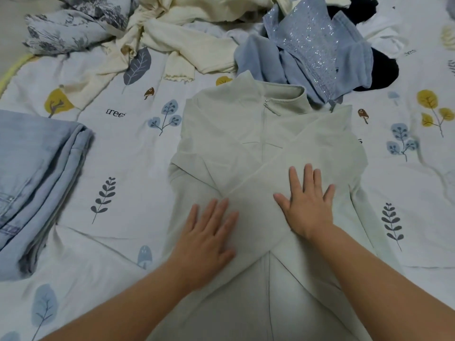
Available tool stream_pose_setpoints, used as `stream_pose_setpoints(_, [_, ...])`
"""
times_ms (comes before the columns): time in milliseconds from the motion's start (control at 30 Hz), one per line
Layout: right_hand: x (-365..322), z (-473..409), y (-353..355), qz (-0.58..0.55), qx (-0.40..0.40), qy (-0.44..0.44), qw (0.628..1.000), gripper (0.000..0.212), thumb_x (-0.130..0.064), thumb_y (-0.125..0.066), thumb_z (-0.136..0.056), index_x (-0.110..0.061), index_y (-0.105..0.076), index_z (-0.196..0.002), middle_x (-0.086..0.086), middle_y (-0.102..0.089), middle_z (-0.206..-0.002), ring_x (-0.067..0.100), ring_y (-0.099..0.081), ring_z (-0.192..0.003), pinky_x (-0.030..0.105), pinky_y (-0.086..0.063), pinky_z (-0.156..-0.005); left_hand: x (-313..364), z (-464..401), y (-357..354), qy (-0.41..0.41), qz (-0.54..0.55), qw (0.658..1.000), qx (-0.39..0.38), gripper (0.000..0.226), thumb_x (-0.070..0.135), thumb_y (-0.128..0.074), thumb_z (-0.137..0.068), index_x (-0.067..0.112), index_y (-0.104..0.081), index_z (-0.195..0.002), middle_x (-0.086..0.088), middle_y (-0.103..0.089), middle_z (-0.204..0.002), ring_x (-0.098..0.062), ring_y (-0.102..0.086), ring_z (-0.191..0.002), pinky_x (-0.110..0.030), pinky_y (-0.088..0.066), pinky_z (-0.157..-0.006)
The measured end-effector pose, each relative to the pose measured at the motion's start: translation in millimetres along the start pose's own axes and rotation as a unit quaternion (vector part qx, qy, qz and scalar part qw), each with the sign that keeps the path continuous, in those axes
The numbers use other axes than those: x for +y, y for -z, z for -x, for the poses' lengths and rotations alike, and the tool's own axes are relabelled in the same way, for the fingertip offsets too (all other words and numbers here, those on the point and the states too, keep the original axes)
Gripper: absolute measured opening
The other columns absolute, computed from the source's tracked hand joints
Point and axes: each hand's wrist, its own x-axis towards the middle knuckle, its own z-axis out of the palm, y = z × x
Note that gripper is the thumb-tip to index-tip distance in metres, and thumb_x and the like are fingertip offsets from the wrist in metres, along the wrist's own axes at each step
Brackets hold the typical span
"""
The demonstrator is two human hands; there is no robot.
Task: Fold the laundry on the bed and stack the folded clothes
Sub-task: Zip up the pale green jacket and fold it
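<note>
Pale green, the zip-up jacket [261, 148] lies flat on its back in the middle of the leaf-printed bedsheet [128, 148], collar away from the person, both sleeves folded across its front in an X. The left hand [209, 232] and right hand [307, 205] rest flat on the crossed sleeves, fingers straight, grasping nothing. Left of the jacket sit folded jeans [37, 180]. Beyond its collar lie unfolded cream [187, 45], blue [307, 52] and floral [73, 23] clothes.
</note>
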Motion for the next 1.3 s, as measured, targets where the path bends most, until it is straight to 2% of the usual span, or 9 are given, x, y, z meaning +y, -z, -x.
stream_pose_setpoints(67, [6,-7,2,-0.026,-0.036,-0.017,0.999,0.070,-0.058,-0.021,-0.095,-0.026,0.006,-0.150,0.006,0.012,-0.158,0.023,0.012,-0.145,0.050,0.004,-0.114,-5,2,-9,-0.012,-0.001,1.000,-0.008,0.068,0.054,-0.027,-0.087,0.022,-0.023,-0.146,-0.010,-0.018,-0.154,-0.036,-0.027,-0.138,-0.043,-0.007,-0.112])
stream_pose_setpoints(167, [11,-14,19,-0.062,0.124,0.008,0.990,0.056,-0.043,-0.038,-0.096,-0.014,-0.031,-0.143,0.012,-0.027,-0.150,0.029,-0.021,-0.140,0.043,-0.019,-0.108,-7,-6,-9,0.009,0.023,1.000,0.017,0.070,0.053,-0.035,-0.080,0.012,-0.051,-0.134,-0.017,-0.046,-0.140,-0.039,-0.049,-0.124,-0.056,-0.031,-0.104])
stream_pose_setpoints(233, [16,-23,32,-0.070,0.192,0.004,0.979,0.056,-0.037,-0.042,-0.095,-0.014,-0.030,-0.145,0.013,-0.022,-0.154,0.028,-0.016,-0.142,0.041,-0.015,-0.110,-10,-28,6,0.045,0.039,0.996,0.071,0.067,0.048,-0.035,-0.081,0.007,-0.055,-0.130,-0.024,-0.046,-0.138,-0.045,-0.047,-0.123,-0.064,-0.034,-0.094])
stream_pose_setpoints(433, [43,-74,44,0.022,0.128,-0.026,0.991,0.071,-0.052,-0.029,-0.095,-0.021,0.003,-0.151,0.003,0.015,-0.158,0.022,0.014,-0.145,0.051,0.006,-0.113,-47,-119,33,0.153,0.001,0.982,0.115,0.068,0.052,-0.017,-0.093,0.019,-0.005,-0.151,-0.011,0.009,-0.158,-0.032,0.009,-0.145,-0.052,0.008,-0.113])
stream_pose_setpoints(667, [69,-120,42,0.023,0.003,-0.064,0.998,0.071,-0.063,-0.016,-0.093,-0.028,0.008,-0.150,-0.002,0.016,-0.158,0.021,0.012,-0.145,0.054,0.003,-0.115,-90,-141,2,0.191,-0.012,0.982,-0.004,0.072,0.063,-0.007,-0.088,0.029,0.017,-0.147,-0.007,0.019,-0.156,-0.029,0.015,-0.144,-0.048,0.007,-0.115])
stream_pose_setpoints(767, [67,-122,50,0.009,0.018,-0.059,0.998,0.068,-0.061,-0.022,-0.093,-0.023,-0.016,-0.150,0.004,-0.008,-0.158,0.024,-0.005,-0.145,0.055,-0.003,-0.112,-86,-141,13,0.195,0.010,0.981,0.019,0.071,0.062,-0.012,-0.091,0.027,0.003,-0.150,-0.010,0.006,-0.158,-0.030,0.004,-0.145,-0.049,0.001,-0.115])
stream_pose_setpoints(900, [57,-132,85,-0.079,0.264,-0.009,0.961,0.038,-0.034,-0.044,-0.093,-0.007,-0.060,-0.115,0.018,-0.056,-0.119,0.035,-0.044,-0.112,0.041,-0.031,-0.092,-81,-160,54,0.202,0.100,0.952,0.208,0.057,0.043,-0.038,-0.090,0.005,-0.044,-0.133,-0.022,-0.036,-0.143,-0.038,-0.036,-0.128,-0.050,-0.029,-0.102])
stream_pose_setpoints(1167, [19,-177,108,-0.166,0.115,-0.016,0.979,0.027,-0.027,-0.065,-0.083,-0.012,-0.064,-0.106,0.015,-0.064,-0.110,0.033,-0.057,-0.105,0.033,-0.043,-0.080,-86,-261,94,0.186,0.188,0.953,0.149,0.069,0.022,-0.058,-0.089,0.010,-0.022,-0.147,-0.020,-0.037,-0.143,-0.036,-0.040,-0.128,-0.041,-0.034,-0.100])
stream_pose_setpoints(1300, [14,-185,114,-0.161,0.165,-0.006,0.973,0.008,-0.013,-0.051,-0.086,-0.011,-0.059,-0.084,0.021,-0.063,-0.104,0.037,-0.057,-0.099,0.031,-0.036,-0.069,-92,-269,99,0.216,0.211,0.944,0.134,0.031,0.023,-0.063,-0.085,0.008,-0.058,-0.112,-0.021,-0.060,-0.113,-0.036,-0.053,-0.106,-0.034,-0.039,-0.081])
